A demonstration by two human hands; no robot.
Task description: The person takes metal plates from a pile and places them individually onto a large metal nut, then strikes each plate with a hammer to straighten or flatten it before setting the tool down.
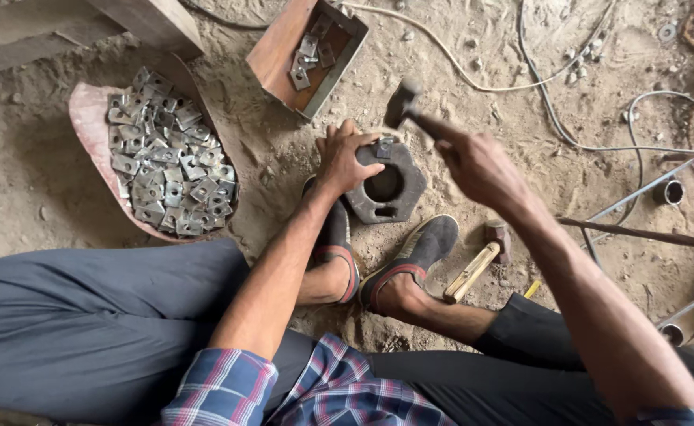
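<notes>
A small square metal plate (384, 147) with a hole in it lies on the top edge of a heavy dark iron ring block (400, 193), which sits on the sandy ground just ahead of the person's two dark slip-on shoes. The left hand (344, 157) presses on the block's left rim, fingertips pinching the plate in place. The right hand (477, 163) is clenched around the handle of a hammer (401, 104), its blurred head raised above the plate.

A second hammer (482, 264) with a pale wooden handle lies beside the right shoe. Left of the block, a shallow reddish pan (88, 118) holds a heap of similar plates, too many to count. Ahead, a rusty rectangular metal box (277, 49) holds about six more. The floor is loose dirt (31, 181), with cables, thin rods and short pipe pieces (669, 192) scattered to the right.
</notes>
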